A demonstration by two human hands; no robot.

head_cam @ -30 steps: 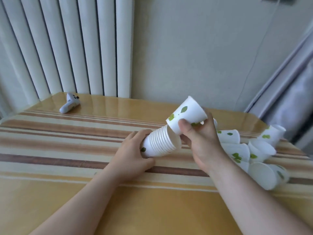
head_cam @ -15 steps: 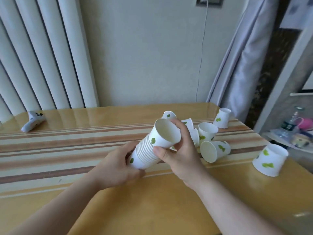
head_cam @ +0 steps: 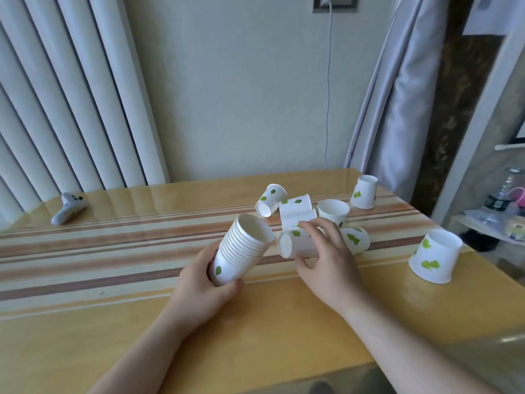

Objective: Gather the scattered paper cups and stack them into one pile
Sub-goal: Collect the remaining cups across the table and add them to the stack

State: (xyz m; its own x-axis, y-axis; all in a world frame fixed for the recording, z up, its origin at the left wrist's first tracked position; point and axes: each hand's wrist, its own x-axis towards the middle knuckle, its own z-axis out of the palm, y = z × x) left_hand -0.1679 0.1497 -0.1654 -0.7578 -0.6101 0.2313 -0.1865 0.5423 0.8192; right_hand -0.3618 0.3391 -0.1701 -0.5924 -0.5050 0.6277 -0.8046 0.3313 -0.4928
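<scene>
My left hand [head_cam: 199, 288] grips a tilted stack of white paper cups with green leaf prints [head_cam: 241, 248], mouth pointing up and to the right. Just right of it, my right hand [head_cam: 332, 260] closes around a loose cup [head_cam: 295, 244] lying on its side on the table, thumb below and fingers above. Behind it lie more loose cups: one tipped [head_cam: 270, 200], one on its side [head_cam: 297, 209], one upright [head_cam: 333, 211], and one lying partly hidden by my fingers [head_cam: 355, 238]. Two cups stand upside down, at the far right corner [head_cam: 365, 191] and at the near right [head_cam: 434, 255].
The striped wooden table [head_cam: 113, 251] ends close to the right of the cups. A white controller [head_cam: 68, 207] lies at the far left. A curtain [head_cam: 397, 109] and a cluttered low shelf [head_cam: 488, 220] stand to the right.
My right hand pushed a cup into the stack, let go of it, and moved right onto a loose cup lying on the table. The left hand kept its hold on the stack.
</scene>
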